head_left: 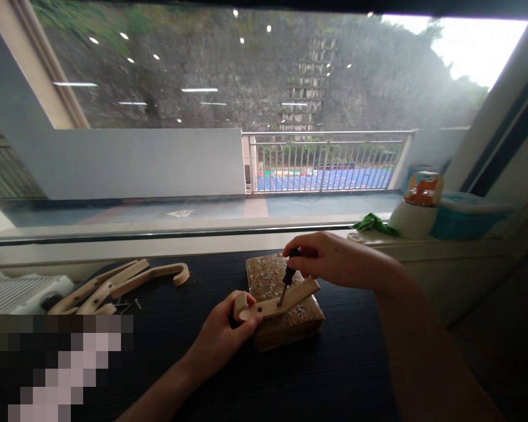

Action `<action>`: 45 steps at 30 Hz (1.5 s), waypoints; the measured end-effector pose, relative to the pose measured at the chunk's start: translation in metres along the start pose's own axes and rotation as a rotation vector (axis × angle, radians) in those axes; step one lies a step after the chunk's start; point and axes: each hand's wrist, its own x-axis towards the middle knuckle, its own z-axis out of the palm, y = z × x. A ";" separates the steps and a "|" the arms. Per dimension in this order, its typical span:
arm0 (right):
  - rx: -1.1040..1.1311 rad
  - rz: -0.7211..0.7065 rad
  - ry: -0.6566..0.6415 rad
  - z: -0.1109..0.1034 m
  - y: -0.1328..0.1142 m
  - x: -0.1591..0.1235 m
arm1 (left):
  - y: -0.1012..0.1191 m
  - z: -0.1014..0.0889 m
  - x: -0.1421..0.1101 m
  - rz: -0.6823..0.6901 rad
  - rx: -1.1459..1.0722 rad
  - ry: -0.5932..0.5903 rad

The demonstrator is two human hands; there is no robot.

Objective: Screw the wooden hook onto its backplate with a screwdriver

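Note:
My left hand (231,325) is closed around the hooked end of a bent wooden piece (270,308) with dark holes along it. The piece lies across a thick brown block (264,272) with a shiny, wrapped-looking top. In my right hand (323,255) is a screwdriver (289,274) with a black handle, tilted a little. Its tip meets the wooden piece at one of the holes; whether a screw sits there I cannot tell. Several similar curved wooden pieces (127,281) lie on the left of the dark table, with a few small screws (134,303) beside them.
A white ribbed box-like object (24,293) stands at the far left of the table (193,305). On the sill along the window are a green cloth (374,224), a white container with an orange top (416,217) and a teal tub (464,220).

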 end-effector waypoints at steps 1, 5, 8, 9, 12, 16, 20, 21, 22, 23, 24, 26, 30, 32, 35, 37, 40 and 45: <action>-0.026 -0.010 0.013 -0.001 -0.002 -0.001 | 0.001 0.000 0.000 -0.002 -0.001 0.000; -0.024 -0.046 -0.004 -0.003 -0.007 -0.003 | 0.001 0.000 0.000 -0.005 -0.001 0.008; 0.021 -0.030 -0.019 -0.002 -0.005 -0.002 | 0.001 0.000 0.000 0.001 0.002 0.013; 0.029 -0.020 -0.020 -0.002 -0.003 -0.002 | 0.001 0.000 0.000 0.002 0.004 0.012; 0.020 -0.001 -0.018 0.000 0.001 0.000 | 0.001 0.000 0.000 0.002 0.007 0.003; -0.027 0.004 0.012 -0.001 0.001 0.000 | 0.001 0.000 -0.001 -0.005 0.010 0.000; -0.036 -0.001 0.018 -0.003 -0.003 -0.002 | 0.000 0.000 -0.001 0.004 0.001 0.003; -0.032 -0.004 0.008 -0.003 -0.004 -0.003 | 0.000 0.000 -0.001 0.004 -0.002 0.000; -0.027 -0.007 -0.001 -0.004 -0.004 -0.003 | 0.000 0.000 -0.001 0.004 -0.004 -0.001; -0.020 -0.009 -0.009 -0.004 -0.004 -0.003 | -0.001 0.000 0.000 0.002 -0.005 -0.002; -0.013 -0.010 -0.014 -0.004 -0.004 -0.003 | -0.001 0.000 0.000 0.000 -0.006 0.000; 0.010 -0.012 -0.025 -0.003 -0.003 -0.002 | -0.001 0.001 0.001 0.001 -0.007 0.001; 0.068 -0.002 -0.057 -0.001 -0.001 -0.001 | -0.001 0.001 0.001 0.006 -0.009 -0.002; 0.065 0.000 -0.052 0.000 -0.001 0.000 | -0.002 0.001 0.001 0.001 -0.007 0.000; 0.005 -0.007 -0.011 -0.001 -0.002 -0.001 | -0.001 0.000 0.000 -0.003 -0.003 0.001; -0.046 -0.023 0.018 -0.002 -0.004 -0.002 | -0.001 0.000 0.000 0.002 -0.004 0.003; -0.057 -0.055 0.006 -0.004 -0.006 -0.003 | -0.001 0.000 -0.001 0.008 -0.006 0.008; -0.007 -0.052 -0.030 -0.003 -0.005 -0.002 | -0.001 0.001 -0.001 -0.003 -0.012 0.008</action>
